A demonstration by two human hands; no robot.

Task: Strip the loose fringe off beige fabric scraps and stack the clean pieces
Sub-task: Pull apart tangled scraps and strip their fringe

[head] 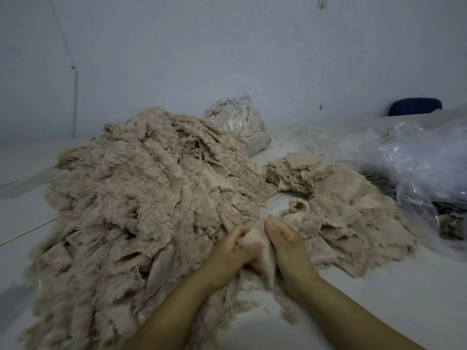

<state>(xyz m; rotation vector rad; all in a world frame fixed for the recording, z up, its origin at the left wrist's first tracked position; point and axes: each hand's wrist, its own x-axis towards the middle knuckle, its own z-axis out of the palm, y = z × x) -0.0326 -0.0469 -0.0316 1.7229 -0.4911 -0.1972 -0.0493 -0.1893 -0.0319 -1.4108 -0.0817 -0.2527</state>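
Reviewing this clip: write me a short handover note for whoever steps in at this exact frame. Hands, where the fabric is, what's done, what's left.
Hands: left hand and right hand both grip one beige scrap between them, low over the table.
Where: big fringed pile to the left; smaller, flatter stack to the right, beyond the hands; a filled clear bag behind the pile; loose clear plastic far right.
Done: some pieces are already stacked on the right.
Left: the scrap in hand, then the far larger left pile, apparently still fringed.
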